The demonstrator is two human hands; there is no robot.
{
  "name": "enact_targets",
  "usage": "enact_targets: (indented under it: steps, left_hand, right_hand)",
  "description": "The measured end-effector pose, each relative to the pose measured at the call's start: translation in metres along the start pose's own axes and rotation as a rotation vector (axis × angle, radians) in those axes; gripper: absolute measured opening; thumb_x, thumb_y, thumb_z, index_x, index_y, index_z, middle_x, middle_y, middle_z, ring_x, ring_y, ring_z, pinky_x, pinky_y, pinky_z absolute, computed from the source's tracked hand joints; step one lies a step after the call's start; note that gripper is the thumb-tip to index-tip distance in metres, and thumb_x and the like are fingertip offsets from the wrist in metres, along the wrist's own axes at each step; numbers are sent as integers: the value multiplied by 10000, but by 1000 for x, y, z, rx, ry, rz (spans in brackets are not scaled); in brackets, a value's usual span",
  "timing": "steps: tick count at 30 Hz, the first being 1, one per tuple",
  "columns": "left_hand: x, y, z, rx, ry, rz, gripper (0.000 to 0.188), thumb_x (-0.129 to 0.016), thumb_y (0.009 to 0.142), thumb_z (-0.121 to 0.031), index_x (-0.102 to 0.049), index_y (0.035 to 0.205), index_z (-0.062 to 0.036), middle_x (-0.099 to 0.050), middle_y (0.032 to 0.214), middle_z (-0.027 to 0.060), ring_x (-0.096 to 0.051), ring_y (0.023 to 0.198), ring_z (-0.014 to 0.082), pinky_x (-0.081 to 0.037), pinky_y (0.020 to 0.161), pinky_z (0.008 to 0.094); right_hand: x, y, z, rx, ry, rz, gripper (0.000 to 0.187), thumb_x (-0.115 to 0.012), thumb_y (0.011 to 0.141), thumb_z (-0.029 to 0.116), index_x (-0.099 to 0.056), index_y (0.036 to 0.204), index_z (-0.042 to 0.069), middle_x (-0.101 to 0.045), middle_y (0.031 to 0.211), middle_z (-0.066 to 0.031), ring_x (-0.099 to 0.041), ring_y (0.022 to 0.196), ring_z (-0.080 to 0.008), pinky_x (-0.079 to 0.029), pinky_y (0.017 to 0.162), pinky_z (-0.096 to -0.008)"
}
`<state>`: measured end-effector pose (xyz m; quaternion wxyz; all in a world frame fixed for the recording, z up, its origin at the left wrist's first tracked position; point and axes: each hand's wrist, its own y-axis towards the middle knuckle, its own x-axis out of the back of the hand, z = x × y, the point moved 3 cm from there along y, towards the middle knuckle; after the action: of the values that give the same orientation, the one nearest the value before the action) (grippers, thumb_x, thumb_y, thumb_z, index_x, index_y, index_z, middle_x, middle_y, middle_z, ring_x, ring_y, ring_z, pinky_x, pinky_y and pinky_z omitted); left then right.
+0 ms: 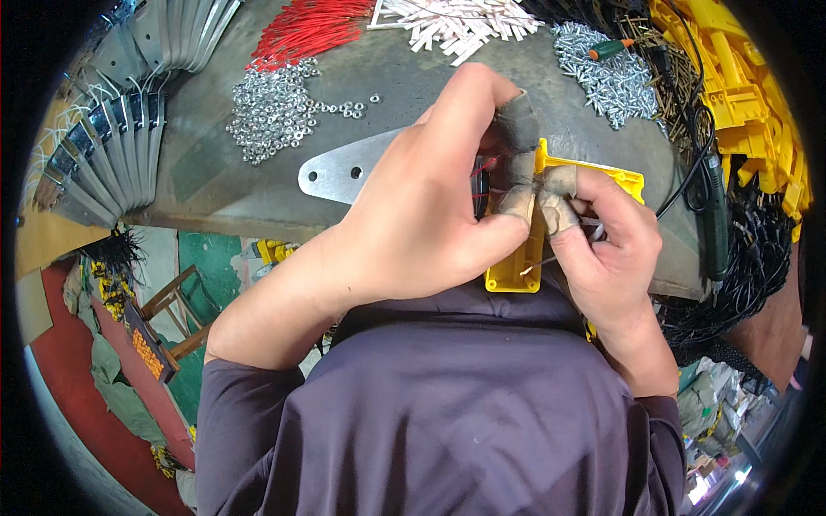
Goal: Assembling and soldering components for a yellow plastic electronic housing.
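While the yellow case point(513, 283) lies at the table point(202, 193) edge, likely for easy reach, I have left hand point(430, 198) and right hand point(613, 234) tip to tip above it, each grip pinched closed, on what I cannot tell.

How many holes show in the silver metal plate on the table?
2. One hole is near the rounded left end of the plate; the other hole is to its right, near the left hand. That hand hides part of the plate, so more may be covered.
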<state>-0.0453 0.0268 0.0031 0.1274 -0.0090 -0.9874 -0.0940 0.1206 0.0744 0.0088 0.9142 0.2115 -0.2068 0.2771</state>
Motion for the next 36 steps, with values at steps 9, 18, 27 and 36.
enact_targets:
  steps: [9,18,27,36]
  left_hand:
    - [-7,1,-5,-31,70,67,578,-640,656,46,-349,1154,3,-444,989,69,-511,892,132,-453,804,277]
    - [-7,1,-5,-140,153,34,625,-650,635,61,-357,1186,32,-431,997,79,-500,875,148,-458,788,272]
    - [-4,5,-7,-304,276,76,595,-662,637,49,-376,1158,29,-436,985,81,-510,856,140,-462,773,271]
    - [-2,17,-6,-11,79,52,567,-675,648,12,-452,1170,21,-537,957,99,-564,876,221,-464,809,303]
  right_hand:
    - [22,11,3,-77,-204,205,173,-620,748,-25,-549,906,-29,-588,738,-126,-593,637,-183,-451,555,-300]
    - [18,6,13,-305,135,310,122,-636,819,79,-545,856,7,-537,789,27,-457,707,-24,-366,615,-187]
    - [14,5,1,-457,236,294,193,-585,762,0,-590,950,-41,-581,758,3,-512,670,-31,-396,577,-206]
    - [14,7,13,316,-366,108,238,-654,687,3,-584,914,24,-599,712,-113,-600,619,-278,-466,572,-343]
